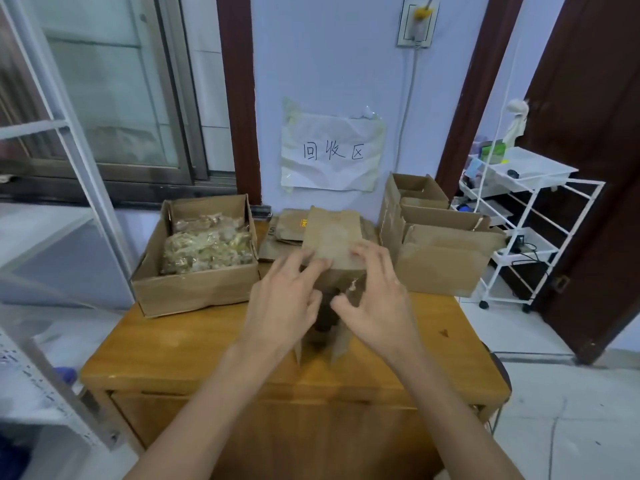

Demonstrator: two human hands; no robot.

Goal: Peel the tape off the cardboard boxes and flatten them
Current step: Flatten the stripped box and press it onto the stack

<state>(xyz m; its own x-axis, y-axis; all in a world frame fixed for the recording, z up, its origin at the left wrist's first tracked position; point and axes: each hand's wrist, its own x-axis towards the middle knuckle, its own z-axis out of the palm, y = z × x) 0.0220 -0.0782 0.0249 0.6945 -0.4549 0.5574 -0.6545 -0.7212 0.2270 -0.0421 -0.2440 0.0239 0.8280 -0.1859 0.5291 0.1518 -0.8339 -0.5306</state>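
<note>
A small brown cardboard box (331, 241) stands in the middle of the wooden table (180, 344), its open end with loose flaps turned toward me. My left hand (284, 303) rests its fingers on the box's top left, the thumb by the opening. On the right side, my right hand (375, 299) has its fingers on the top face and its thumb at the opening's edge. A glossy patch of tape shows on the top face between my fingertips. Behind it lies a pile of flattened cardboard (289, 230).
An open box (194, 289) holding crumpled tape stands at the left. Several upright boxes (440, 261) are stacked at the right. A paper sign (332, 150) is stuck to the wall. A white wire cart (526, 216) stands right of the table.
</note>
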